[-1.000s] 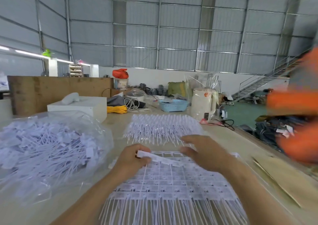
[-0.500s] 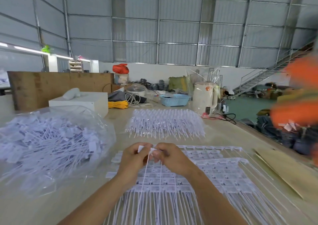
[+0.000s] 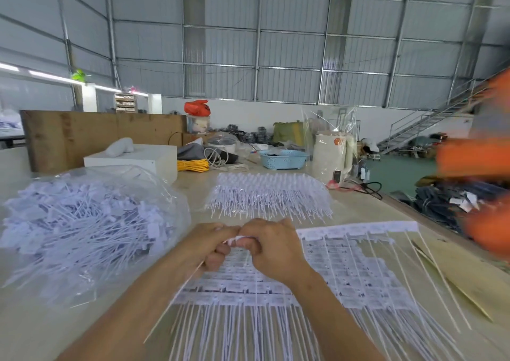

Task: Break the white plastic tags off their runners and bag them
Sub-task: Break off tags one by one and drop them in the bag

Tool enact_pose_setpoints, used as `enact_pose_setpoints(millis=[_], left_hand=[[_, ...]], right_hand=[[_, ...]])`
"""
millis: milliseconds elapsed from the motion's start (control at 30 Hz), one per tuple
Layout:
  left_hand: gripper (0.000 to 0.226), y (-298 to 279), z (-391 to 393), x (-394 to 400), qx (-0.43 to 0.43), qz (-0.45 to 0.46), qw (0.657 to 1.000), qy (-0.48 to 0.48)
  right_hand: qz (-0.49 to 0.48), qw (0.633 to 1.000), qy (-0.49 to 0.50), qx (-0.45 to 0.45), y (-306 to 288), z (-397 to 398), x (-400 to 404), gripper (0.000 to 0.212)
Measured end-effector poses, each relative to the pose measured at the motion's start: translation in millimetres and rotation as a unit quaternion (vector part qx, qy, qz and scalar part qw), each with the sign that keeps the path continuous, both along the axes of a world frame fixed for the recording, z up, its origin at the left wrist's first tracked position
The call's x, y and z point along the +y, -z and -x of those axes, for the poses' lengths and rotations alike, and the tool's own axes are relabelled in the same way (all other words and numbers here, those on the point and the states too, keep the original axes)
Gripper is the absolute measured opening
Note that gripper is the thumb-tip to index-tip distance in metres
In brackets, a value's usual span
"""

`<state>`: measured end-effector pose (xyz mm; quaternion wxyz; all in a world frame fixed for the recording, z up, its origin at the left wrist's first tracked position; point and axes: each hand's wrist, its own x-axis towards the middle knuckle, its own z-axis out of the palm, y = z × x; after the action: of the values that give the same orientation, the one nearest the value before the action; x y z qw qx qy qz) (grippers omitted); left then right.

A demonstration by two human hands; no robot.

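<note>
My left hand (image 3: pixel 211 246) and my right hand (image 3: pixel 271 247) meet knuckle to knuckle above the table, both curled round a small bunch of white plastic tags (image 3: pixel 234 240) whose thin tails hang down and to the left. Under them lies a flat stack of white tag runners (image 3: pixel 358 266), rows of tags with long tails pointing toward me. A clear plastic bag (image 3: pixel 82 222) full of loose white tags sits at my left. A second heap of white tag runners (image 3: pixel 270 195) lies farther back on the table.
A white box (image 3: pixel 138 159), yellow cord (image 3: pixel 193 165), a blue basket (image 3: pixel 284 158) and a white kettle (image 3: pixel 332 153) stand at the table's far end. A cardboard sheet (image 3: pixel 455 275) lies at the right edge. A blurred person in orange (image 3: pixel 480 164) is at the right.
My hands lifted a strip of tags off the stack, drew together and bunched it between them. The orange-clad person at the right has shifted.
</note>
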<state>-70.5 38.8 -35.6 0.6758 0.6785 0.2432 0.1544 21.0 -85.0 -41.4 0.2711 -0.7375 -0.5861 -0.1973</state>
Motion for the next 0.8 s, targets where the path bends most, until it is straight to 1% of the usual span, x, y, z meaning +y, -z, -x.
enact_pose_setpoints(millis=[33,67,100,133,167,200,233,267,300,333,367,433,467,500,567,633,667,733,800], left_hand=[[0.023,-4,5,5,0.001,0.047,0.999,0.025],[0.025,-6,10,11,-0.003,0.095,0.994,0.061],[0.026,-8,15,17,-0.014,0.139,0.985,0.099],[0.026,-8,19,22,-0.036,0.18,0.975,0.123],[0.025,-7,21,25,-0.061,0.206,0.969,0.121],[0.024,-4,18,26,-0.091,0.206,0.97,0.091],[0.024,1,12,25,-0.116,0.182,0.975,0.046],[0.025,5,4,19,-0.139,0.149,0.979,0.009],[0.026,9,-4,10,-0.157,0.123,0.98,-0.013],[0.033,12,-12,1,-0.165,0.114,0.98,-0.019],[0.046,15,-18,-10,-0.168,0.11,0.98,-0.007],[0.076,18,-23,-27,-0.181,0.104,0.977,0.039],[0.081,18,-23,-32,-0.189,0.102,0.975,0.058],[0.078,18,-22,-35,-0.199,0.095,0.973,0.074],[0.064,18,-19,-39,-0.211,0.067,0.971,0.087],[0.057,20,-17,-39,-0.208,0.049,0.973,0.087],[0.054,21,-16,-39,-0.206,0.04,0.974,0.08],[0.046,22,-15,-40,-0.208,0.019,0.976,0.066],[0.043,22,-15,-41,-0.212,0.001,0.975,0.064]], right_hand=[[-0.009,1.0,-0.012,0.01,-4,1,-1,0.018],[-0.011,0.999,-0.023,0.039,-8,-2,-3,0.019],[-0.017,0.995,-0.031,0.092,-14,-7,-8,0.02],[-0.033,0.985,-0.046,0.164,-21,-12,-16,0.021],[-0.066,0.968,-0.07,0.233,-27,-17,-24,0.023],[-0.098,0.95,-0.099,0.28,-31,-19,-30,0.025],[-0.115,0.941,-0.122,0.293,-34,-17,-33,0.025],[-0.11,0.943,-0.135,0.284,-35,-12,-31,0.026],[-0.092,0.952,-0.137,0.259,-32,-7,-26,0.027],[-0.069,0.961,-0.132,0.231,-28,-1,-19,0.027],[-0.051,0.969,-0.121,0.21,-22,3,-13,0.023],[-0.047,0.974,-0.096,0.198,-13,4,-2,0.016],[-0.055,0.976,-0.079,0.195,-9,4,2,0.016],[-0.066,0.977,-0.061,0.193,-6,3,3,0.016],[-0.089,0.976,-0.028,0.196,-1,3,5,0.015],[-0.098,0.974,-0.015,0.204,2,2,3,0.028],[-0.087,0.971,-0.026,0.222,3,0,2,0.035],[-0.032,0.948,-0.075,0.307,2,-1,-3,0.04],[0.017,0.912,-0.117,0.392,-2,-4,-8,0.034]])
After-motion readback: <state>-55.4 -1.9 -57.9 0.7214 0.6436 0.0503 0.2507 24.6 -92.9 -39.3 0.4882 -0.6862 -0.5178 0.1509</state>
